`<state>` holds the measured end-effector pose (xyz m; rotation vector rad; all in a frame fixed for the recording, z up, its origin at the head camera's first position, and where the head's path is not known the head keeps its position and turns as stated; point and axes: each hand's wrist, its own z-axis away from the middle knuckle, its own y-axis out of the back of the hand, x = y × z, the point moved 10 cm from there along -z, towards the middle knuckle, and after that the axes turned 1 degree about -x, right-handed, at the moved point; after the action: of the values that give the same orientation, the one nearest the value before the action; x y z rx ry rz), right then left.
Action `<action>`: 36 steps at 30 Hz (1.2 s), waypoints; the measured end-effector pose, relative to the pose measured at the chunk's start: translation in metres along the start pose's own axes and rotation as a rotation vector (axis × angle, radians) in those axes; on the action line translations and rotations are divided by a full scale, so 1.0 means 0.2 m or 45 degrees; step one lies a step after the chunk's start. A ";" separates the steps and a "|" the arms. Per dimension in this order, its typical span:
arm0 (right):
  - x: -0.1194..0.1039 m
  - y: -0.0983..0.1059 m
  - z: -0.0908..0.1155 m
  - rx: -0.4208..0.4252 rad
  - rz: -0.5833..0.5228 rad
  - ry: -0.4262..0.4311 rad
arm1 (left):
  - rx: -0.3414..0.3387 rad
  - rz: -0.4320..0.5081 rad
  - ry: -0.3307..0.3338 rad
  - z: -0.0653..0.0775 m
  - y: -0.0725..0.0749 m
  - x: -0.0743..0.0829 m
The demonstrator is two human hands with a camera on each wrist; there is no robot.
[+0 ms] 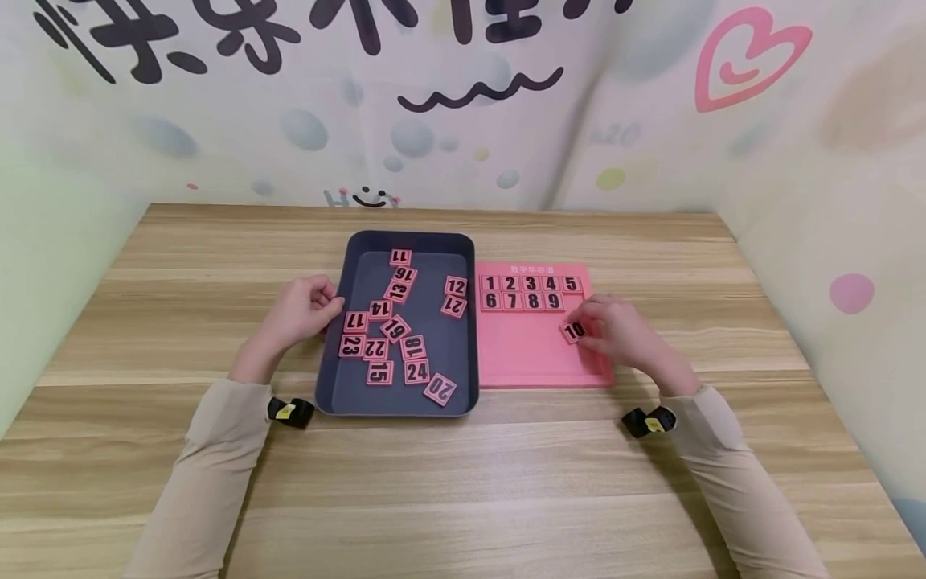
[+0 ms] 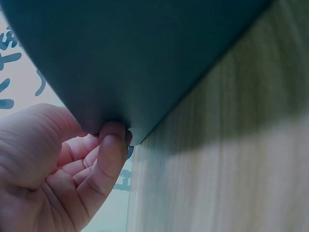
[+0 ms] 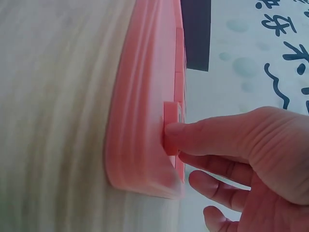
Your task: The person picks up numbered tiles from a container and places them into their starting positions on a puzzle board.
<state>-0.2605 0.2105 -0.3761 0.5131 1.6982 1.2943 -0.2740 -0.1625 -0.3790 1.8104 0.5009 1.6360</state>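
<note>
With thumb and fingers, my left hand [image 1: 298, 312] pinches the left rim of a dark grey tray [image 1: 450, 346]. Several pink number tiles lie scattered in that tray at various angles. Over the right part of a pink number-puzzle board [image 1: 521, 354], my right hand [image 1: 618, 328] holds the number 10 tile [image 1: 573, 332] between thumb and fingers. The tile is tilted, below the 5 tile [image 1: 571, 285]. Tiles 1 to 5 fill the board's top row, and 6 to 9 stand in order beneath. The right wrist view shows the thumb against the held tile [image 3: 171, 133].
The board stands right beside the tray on a wooden table [image 1: 535, 474]. Among the tiles in the tray are the 12 tile [image 1: 455, 286] and the 20 tile [image 1: 440, 389]. A printed wall covering [image 1: 463, 137] rises behind the table.
</note>
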 end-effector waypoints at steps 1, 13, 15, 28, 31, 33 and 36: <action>0.00 0.00 0.00 -0.001 0.016 -0.004 | -0.001 0.003 -0.001 0.00 0.00 0.00; 0.05 0.03 -0.04 0.030 0.135 -0.094 | 0.011 -0.007 -0.012 0.00 0.01 0.01; 0.06 0.03 -0.05 0.031 0.112 -0.123 | 0.005 -0.010 -0.001 0.00 0.00 0.00; 0.18 0.03 -0.13 0.061 -0.071 -0.276 | 0.001 -0.014 0.001 0.00 0.00 0.00; 0.19 0.04 -0.15 0.063 -0.085 -0.282 | 0.009 -0.020 -0.003 0.00 0.00 0.00; 0.19 0.04 -0.15 0.072 -0.081 -0.276 | 0.017 -0.025 -0.009 0.00 0.00 0.00; 0.19 0.04 -0.14 0.073 -0.085 -0.279 | 0.019 -0.028 -0.024 0.00 0.01 0.00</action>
<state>-0.3057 0.2277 -0.3827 0.6039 1.5600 1.1021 -0.2749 -0.1626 -0.3775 1.8233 0.5241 1.6024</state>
